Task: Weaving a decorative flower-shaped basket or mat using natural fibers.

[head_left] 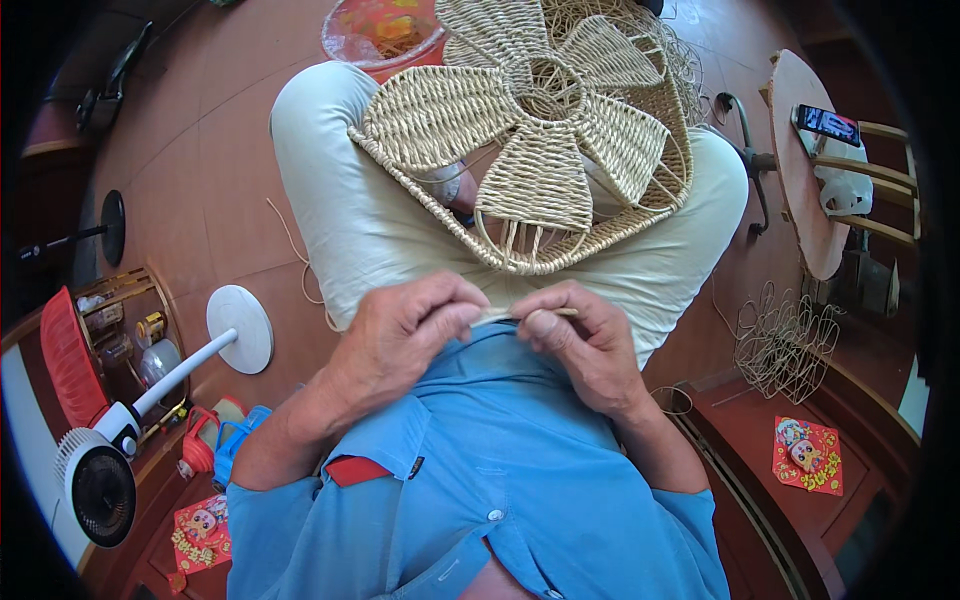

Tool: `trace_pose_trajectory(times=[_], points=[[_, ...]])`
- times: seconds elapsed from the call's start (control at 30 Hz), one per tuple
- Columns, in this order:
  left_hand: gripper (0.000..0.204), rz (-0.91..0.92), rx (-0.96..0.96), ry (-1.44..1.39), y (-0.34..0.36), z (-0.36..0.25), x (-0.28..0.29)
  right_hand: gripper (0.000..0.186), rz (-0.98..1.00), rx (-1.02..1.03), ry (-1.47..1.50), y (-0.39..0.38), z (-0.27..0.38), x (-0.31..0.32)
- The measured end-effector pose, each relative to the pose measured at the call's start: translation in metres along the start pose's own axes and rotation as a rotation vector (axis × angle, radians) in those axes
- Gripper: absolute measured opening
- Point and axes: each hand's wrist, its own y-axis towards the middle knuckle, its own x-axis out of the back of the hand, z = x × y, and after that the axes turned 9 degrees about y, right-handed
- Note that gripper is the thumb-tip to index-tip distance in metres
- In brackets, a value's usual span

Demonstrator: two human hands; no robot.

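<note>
Woven flower panel (pixel 545 150) lies across the thighs (pixel 330 190), upper centre of frame; my right hand (pixel 592 345), just right of centre, pinches a short cord end (pixel 567 312); left hand (pixel 405 328), just left of centre, has thumb and forefinger drawn together, I can't make out anything between them; I read this as cord prep; bare strands (pixel 537 238) below the bottom petal (pixel 537 192) look unfinished, so next move probably calls for threading cord there.

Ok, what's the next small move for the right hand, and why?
Probably lift the right hand, with the tan strand it pinches, toward the lowest woven petal: bare spokes show between that petal and the rim.
</note>
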Motion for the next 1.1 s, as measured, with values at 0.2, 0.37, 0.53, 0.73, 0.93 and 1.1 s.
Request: trace_pose_trajectory(times=[0.2, 0.37, 0.53, 0.73, 0.93, 1.1], points=[[0.016, -0.527, -0.4, 0.657, 0.022, 0.014, 0.043, 0.018, -0.268, 0.464, -0.476, 0.019, 0.016, 0.014], [0.021, -0.691, -0.509, 1.173, 0.036, 0.012, 0.061, 0.022, -0.281, 0.534, -0.743, 0.029, 0.022, 0.008], [0.018, -0.609, -0.591, 1.152, 0.052, 0.008, 0.044, 0.033, -0.231, 0.672, -0.916, 0.042, 0.024, 0.001], [0.012, -0.371, -0.41, 0.671, 0.06, 0.006, 0.027, 0.04, -0.152, 0.593, -1.142, 0.04, 0.03, -0.006], [0.016, -0.146, -0.269, 0.615, 0.064, -0.005, 0.048, 0.042, -0.123, 0.577, -1.163, 0.043, 0.03, -0.001], [0.011, -0.213, -0.389, 0.7, 0.069, -0.007, 0.05, 0.037, -0.164, 0.538, -0.942, 0.039, 0.035, 0.008]])
